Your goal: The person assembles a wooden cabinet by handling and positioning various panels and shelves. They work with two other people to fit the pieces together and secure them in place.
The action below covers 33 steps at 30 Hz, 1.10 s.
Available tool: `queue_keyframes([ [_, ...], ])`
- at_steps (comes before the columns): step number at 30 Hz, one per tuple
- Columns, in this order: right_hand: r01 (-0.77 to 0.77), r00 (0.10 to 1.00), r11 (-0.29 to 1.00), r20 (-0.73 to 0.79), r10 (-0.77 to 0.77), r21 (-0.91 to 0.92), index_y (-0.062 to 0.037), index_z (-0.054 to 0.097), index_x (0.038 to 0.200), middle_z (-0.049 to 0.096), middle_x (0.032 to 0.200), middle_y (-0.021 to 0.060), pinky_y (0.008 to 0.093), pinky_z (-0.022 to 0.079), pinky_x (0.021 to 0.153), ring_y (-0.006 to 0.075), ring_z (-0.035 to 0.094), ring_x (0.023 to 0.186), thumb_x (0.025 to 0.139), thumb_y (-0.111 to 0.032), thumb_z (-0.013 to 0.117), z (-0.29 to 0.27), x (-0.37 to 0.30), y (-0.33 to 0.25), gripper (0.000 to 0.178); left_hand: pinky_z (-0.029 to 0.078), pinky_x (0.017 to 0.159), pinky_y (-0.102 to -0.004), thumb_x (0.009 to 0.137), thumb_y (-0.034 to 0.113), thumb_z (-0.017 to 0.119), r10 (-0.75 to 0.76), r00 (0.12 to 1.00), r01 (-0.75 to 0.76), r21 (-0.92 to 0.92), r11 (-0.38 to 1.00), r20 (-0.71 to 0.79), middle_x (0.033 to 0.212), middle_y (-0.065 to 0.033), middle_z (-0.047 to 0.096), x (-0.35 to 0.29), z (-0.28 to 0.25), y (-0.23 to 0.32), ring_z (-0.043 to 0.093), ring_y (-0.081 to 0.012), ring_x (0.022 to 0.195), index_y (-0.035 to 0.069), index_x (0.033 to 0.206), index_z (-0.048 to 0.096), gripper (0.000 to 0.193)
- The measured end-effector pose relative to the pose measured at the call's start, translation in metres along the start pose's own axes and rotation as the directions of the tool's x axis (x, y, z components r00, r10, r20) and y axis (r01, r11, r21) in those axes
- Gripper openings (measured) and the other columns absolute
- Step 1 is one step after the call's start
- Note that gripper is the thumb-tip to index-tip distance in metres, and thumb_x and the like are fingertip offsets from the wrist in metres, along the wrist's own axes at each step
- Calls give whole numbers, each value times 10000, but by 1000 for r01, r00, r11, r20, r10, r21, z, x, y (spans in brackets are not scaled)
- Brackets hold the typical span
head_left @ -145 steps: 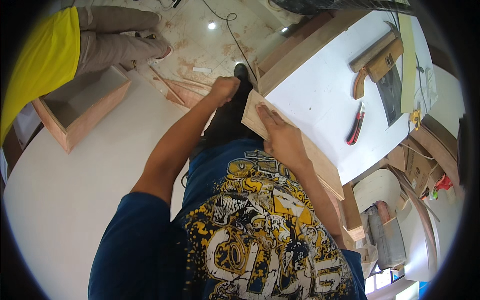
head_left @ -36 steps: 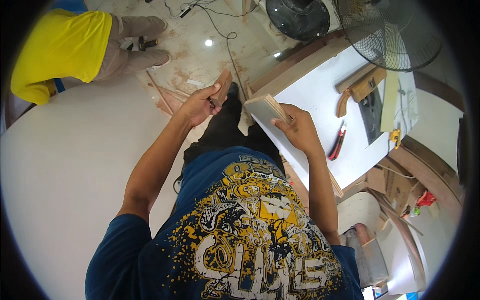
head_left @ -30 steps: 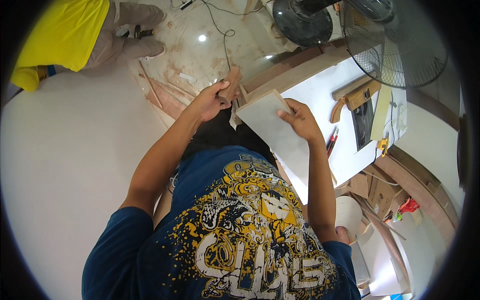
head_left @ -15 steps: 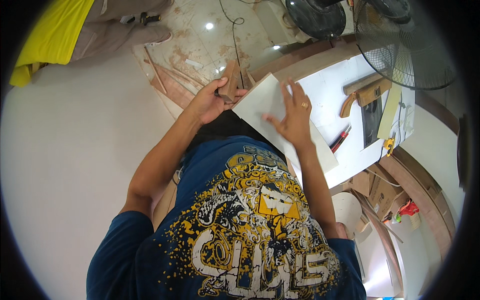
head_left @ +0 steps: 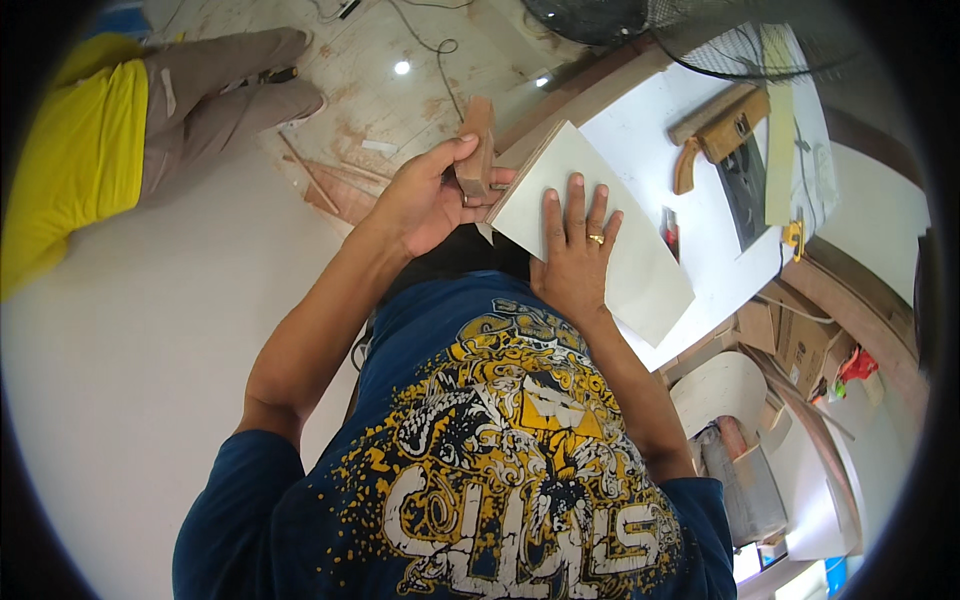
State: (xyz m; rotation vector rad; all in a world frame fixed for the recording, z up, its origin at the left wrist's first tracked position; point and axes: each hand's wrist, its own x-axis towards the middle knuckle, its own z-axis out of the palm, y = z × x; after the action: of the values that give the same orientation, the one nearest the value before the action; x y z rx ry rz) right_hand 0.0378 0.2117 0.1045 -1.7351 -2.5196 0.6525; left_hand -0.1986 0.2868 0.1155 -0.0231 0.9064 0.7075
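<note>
Shirt [head_left: 480,440]: dark blue with a yellow and white print, filling the lower middle of the view.
Right hand [head_left: 580,245]: palm down, fingers spread apart, laid flat on the white-faced board [head_left: 635,275]; a gold ring [head_left: 597,239] is on one finger.
Board: white side up, slanting from upper left to lower right in front of the shirt, overlapping the near edge of the tabletop [head_left: 635,110].
Left hand [head_left: 425,195]: palm turned up, clamped on the wooden block [head_left: 477,150] between thumb and fingers; some fingertips reach the board's left edge, though contact there cannot be told.
Block: reddish brown, tilted upward, just beside the board's upper left corner.
Cutter knife [head_left: 671,235]: red and black, on the tabletop, just beyond the board's right edge.
Wooden tool [head_left: 735,125]: curved grip toward the left, lying beyond the knife, next to a dark flat sheet [head_left: 745,200].
Yellowish strip [head_left: 778,150]: lengthwise at the tabletop's right side.
Fan [head_left: 740,60]: its wire guard overlaps the tabletop's far end.
Floor [head_left: 400,100]: pale tiles with reddish dust and a looped black cable [head_left: 440,48].
Co-worker [head_left: 95,160]: far left, yellow top and grey-brown trousers.
</note>
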Motion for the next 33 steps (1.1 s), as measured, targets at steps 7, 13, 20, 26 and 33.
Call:
queue_keyframes([
  [7, -194, 980, 977, 51, 190, 92, -168, 263, 1620, 227, 1703, 90, 602, 356, 1167, 478, 333, 1483, 761, 136, 586, -79, 11, 11, 966, 567, 895, -455, 1013, 398, 585, 101, 993, -102, 11, 995, 58, 1187, -240, 657, 17, 25, 17, 674, -331, 1024, -14, 1392, 465, 572],
  [13, -330, 923, 823, 339, 180, 462, -112, 310, 1598, 510, 1485, 272, 457, 420, 1141, 446, 511, 1347, 740, 108, 516, -146, 12, 9, 910, 544, 614, -347, 973, 337, 636, 148, 958, -35, 411, 911, -246, 895, -88, 608, 23, -28, 10, 662, -226, 713, 27, 1189, 577, 383],
  [20, -297, 906, 772, 421, 43, 561, -79, 324, 1582, 552, 1409, 313, 482, 434, 1116, 471, 537, 1297, 754, 75, 518, -59, 27, -1, 865, 371, 388, -244, 967, 339, 606, 108, 949, 94, 591, 801, -297, 760, -49, 616, -21, -50, 2, 483, -99, 434, 36, 1516, 484, 639],
  [26, -293, 896, 881, 428, 118, 371, -86, 395, 1534, 478, 1546, 179, 527, 484, 1070, 487, 563, 1276, 765, 75, 586, -24, 28, -16, 809, 349, 396, -225, 972, 298, 593, 133, 942, 104, 644, 758, -308, 810, -68, 623, -53, 9, 18, 442, -80, 455, 56, 1564, 423, 662],
  [33, -189, 921, 956, 378, 94, 223, -68, 469, 1480, 495, 1552, 129, 498, 552, 987, 475, 570, 1288, 771, 39, 631, -23, 26, -10, 735, 348, 389, -218, 981, 305, 562, -11, 946, 220, 613, 759, -325, 826, -79, 638, -40, 20, 13, 487, -79, 509, 62, 1559, 432, 640],
])
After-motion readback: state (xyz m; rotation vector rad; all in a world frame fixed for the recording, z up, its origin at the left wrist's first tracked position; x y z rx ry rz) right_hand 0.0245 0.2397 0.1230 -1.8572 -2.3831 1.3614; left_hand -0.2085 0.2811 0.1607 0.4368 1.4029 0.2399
